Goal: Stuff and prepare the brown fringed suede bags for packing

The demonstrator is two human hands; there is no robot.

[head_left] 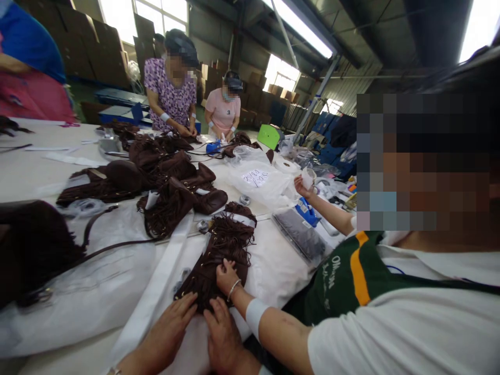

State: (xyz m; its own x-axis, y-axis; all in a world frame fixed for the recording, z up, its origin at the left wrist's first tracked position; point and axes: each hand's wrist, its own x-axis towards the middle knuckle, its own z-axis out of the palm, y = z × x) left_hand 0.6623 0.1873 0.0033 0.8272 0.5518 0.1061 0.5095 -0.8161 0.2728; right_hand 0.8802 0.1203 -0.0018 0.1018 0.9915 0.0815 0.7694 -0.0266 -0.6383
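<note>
**A:** Both of the wearer's hands are down on the brown fringed bag (219,255), which lies flat on the white sheet (97,291) near the table's front edge. Left hand (172,325) is spread on the bag's lower corner, fingers apart and pressing, not closed round anything. Right hand (222,333) lies palm-down just beside it, also flat, gripping nothing.

**B:** And there's a third hand on it.

**A:** Yes, a co-worker's hand (226,276), bracelet on the wrist, touches the fringe just above the wearer's right hand. That looks like the risk to me: three hands on one soft bag, so a tug from either side could drag the fringe out of line or bunch it.

**B:** Anything else likely to snag?

**A:** The long brown strap (113,245) trails across the sheet to the left, and the white strip (160,286) runs right beside the bag. Sliding the bag could catch either. More brown bags (172,192) are heaped close behind, so the fringes may tangle.

**B:** Any writing?

**A:** The co-worker's green vest (336,281) carries pale lettering; it seems to begin "Oli", the rest too small to read. A clear plastic bag (261,182) holds a slip with handwritten marks I can't make out. The co-worker's other hand (304,182) holds up something small and white.
</note>
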